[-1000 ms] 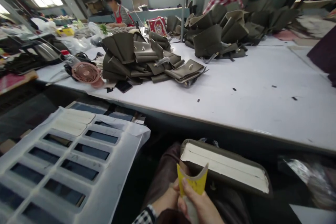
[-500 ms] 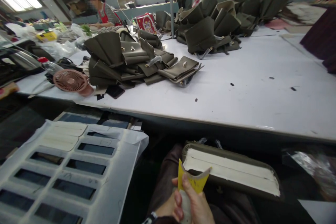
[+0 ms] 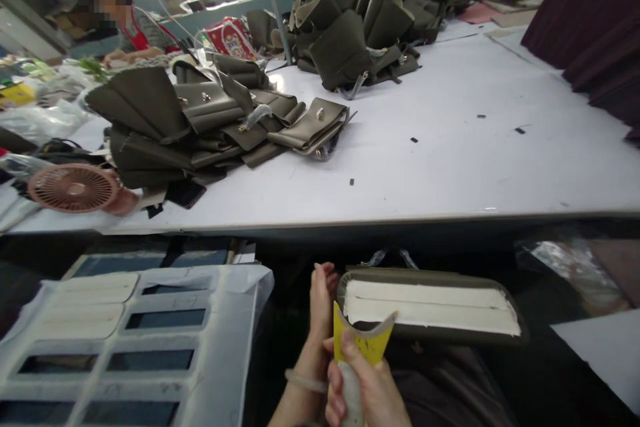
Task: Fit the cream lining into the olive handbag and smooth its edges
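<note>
My right hand [image 3: 367, 383] is closed around the pale grey handle of a yellow scraper [image 3: 367, 345] with a concave end. The scraper points up, in front of the near left edge of an olive bag [image 3: 467, 335]. That bag lies across my lap with a white panel [image 3: 430, 307], split lengthwise by a seam, facing up. Beside the bag's left end, my left hand [image 3: 323, 300] is raised with fingers stretched out and nothing visible in it. Whether its fingertips touch the bag I cannot tell. A pale bracelet circles the left wrist.
At left, a frosted sheet [image 3: 225, 333] with rectangular openings carries cream panels [image 3: 83, 320]. On the white table [image 3: 400, 167] lie piles of olive bags [image 3: 145, 103], a pink fan [image 3: 75, 188], a phone [image 3: 186, 195] and small dark scraps. Two people are beyond.
My left hand has moved from beside my right hand up to the bag's left end, its fingers now stretched out. The scraper stays in my right hand. The view has shifted.
</note>
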### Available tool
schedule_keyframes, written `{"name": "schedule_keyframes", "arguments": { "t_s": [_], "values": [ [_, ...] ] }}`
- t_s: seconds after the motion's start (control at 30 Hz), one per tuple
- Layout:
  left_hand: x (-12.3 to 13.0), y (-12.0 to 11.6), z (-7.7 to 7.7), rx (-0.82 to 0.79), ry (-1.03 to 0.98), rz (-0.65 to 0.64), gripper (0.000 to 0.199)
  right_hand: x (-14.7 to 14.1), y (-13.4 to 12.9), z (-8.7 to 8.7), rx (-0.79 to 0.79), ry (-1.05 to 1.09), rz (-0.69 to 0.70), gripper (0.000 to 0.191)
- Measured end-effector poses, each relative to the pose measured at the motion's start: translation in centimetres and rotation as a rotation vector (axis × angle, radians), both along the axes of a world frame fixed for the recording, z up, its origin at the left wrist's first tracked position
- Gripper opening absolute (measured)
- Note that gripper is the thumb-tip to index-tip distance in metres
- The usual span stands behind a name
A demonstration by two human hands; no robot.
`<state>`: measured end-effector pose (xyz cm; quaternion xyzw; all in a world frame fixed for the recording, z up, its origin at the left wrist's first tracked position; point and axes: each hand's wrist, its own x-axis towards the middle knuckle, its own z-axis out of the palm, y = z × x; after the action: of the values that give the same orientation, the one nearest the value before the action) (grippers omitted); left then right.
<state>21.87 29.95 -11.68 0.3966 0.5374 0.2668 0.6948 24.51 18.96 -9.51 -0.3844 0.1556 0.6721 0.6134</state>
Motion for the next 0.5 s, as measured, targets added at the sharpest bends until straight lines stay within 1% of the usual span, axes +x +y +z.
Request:
{"name": "schedule_keyframes", "arguments": {
  "t_s": [0.03, 0.07, 0.13, 0.17, 0.2, 0.23, 0.3, 0.5],
  "values": [
    [1.0, 1.0, 0.5, 0.069, -0.044, -0.017, 0.056, 0.0, 0.0, 0.1, 0.003, 0.006, 0.008, 0.066],
    [1.8, 1.7, 1.1, 0.153, -0.088, -0.071, 0.06, 0.1, 0.0, 0.2, 0.006, 0.009, 0.018, 0.066],
    [2.9, 2.4, 2.4, 0.318, -0.124, -0.279, 0.065, 0.3, 0.0, 0.4, 0.013, 0.011, 0.038, 0.065],
    [3.3, 2.4, 2.9, 0.375, -0.107, -0.387, 0.065, 0.5, 0.0, 0.4, 0.018, 0.012, 0.047, 0.064],
    [3.6, 2.4, 3.3, 0.408, -0.069, -0.464, 0.065, 0.6, 0.0, 0.5, 0.024, 0.014, 0.056, 0.064],
    [3.8, 2.2, 3.6, 0.414, -0.024, -0.499, 0.065, 0.7, 0.0, 0.5, 0.03, 0.017, 0.065, 0.064],
    [4.1, 2.0, 3.8, 0.393, 0.02, -0.498, 0.066, 0.9, 0.0, 0.5, 0.041, 0.026, 0.082, 0.064],
    [4.4, 2.0, 3.4, 0.362, 0.047, -0.478, 0.067, 1.4, 0.0, 0.2, 0.021, 0.047, 0.13, 0.066]
  ]
}}
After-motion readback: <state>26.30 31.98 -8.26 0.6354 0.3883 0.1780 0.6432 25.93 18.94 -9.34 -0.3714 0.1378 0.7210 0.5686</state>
